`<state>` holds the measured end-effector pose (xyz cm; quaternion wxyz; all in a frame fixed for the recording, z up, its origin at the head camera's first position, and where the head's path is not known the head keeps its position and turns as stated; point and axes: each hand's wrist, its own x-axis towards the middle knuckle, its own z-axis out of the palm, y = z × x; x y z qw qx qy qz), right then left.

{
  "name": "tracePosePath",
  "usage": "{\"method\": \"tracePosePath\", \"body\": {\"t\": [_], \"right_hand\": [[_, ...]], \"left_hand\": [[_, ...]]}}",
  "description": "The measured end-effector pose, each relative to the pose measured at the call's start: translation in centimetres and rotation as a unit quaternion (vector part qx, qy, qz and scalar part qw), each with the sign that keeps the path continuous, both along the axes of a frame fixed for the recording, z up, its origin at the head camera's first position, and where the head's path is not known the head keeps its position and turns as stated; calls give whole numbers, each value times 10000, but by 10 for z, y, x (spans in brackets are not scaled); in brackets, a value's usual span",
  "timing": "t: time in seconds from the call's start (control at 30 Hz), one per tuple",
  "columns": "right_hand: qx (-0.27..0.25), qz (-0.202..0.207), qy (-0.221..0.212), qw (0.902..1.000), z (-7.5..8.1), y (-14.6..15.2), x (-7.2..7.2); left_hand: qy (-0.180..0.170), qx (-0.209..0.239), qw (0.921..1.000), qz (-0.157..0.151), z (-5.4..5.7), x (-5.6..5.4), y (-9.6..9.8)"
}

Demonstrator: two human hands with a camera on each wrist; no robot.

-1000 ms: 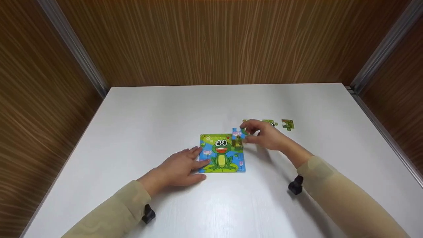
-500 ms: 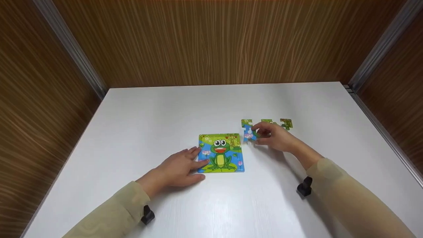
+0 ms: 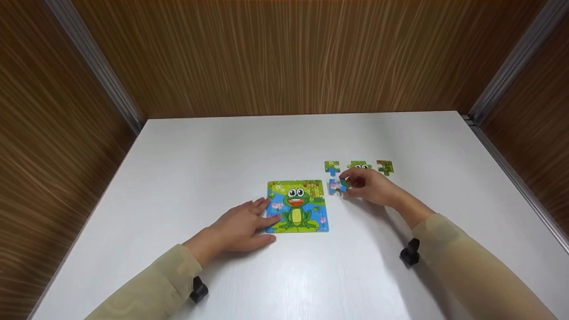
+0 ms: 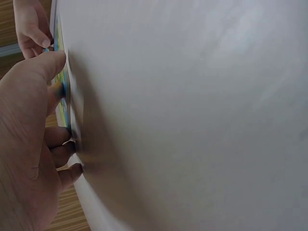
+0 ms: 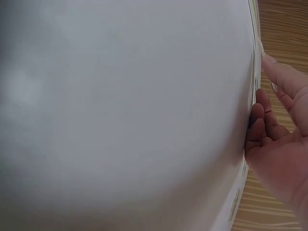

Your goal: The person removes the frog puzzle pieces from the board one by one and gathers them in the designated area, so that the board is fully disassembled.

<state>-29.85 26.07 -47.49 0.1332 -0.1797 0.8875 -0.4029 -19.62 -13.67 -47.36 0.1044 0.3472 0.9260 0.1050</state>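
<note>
In the head view a square frog puzzle board (image 3: 297,218) lies on the white table. My left hand (image 3: 238,226) rests at its left edge, fingers spread, some of them touching the board. Thumb and fingers of my right hand (image 3: 372,187) pinch a blue and pink puzzle piece (image 3: 336,186) just right of the board, partly covered by the fingers. Beyond it lie a green and blue corner piece (image 3: 331,167), a piece with the frog's eyes (image 3: 360,165) and a darker green corner piece (image 3: 386,167). The left wrist view shows the board's thin edge (image 4: 65,103) under the fingers.
The white table (image 3: 200,146) ends at a brown wood-grain panel (image 3: 284,58) at the back, with more such panels at both sides. Small black devices (image 3: 410,252) hang under both sleeve cuffs.
The right hand has carried the blue and pink piece from over the board's upper right corner to the right, then slightly nearer, below the corner piece. The left hand stays put.
</note>
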Motion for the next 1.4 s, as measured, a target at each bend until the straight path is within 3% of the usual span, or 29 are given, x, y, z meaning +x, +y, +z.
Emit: {"method": "tracePosePath", "body": {"t": [0.43,0.8,1.4], "right_hand": [[-4,-53,-245,9997,-1,-2,-3],[286,-112,-249,9992,0,-4,-2],[263,-102,-309,9991,-1,-4,-3]], "left_hand": [[71,88,9999,-48,-1,-1,-1],[78,70,9999,-47,-1,0,-1],[10,150,9999,-22,0,1,-1]]}}
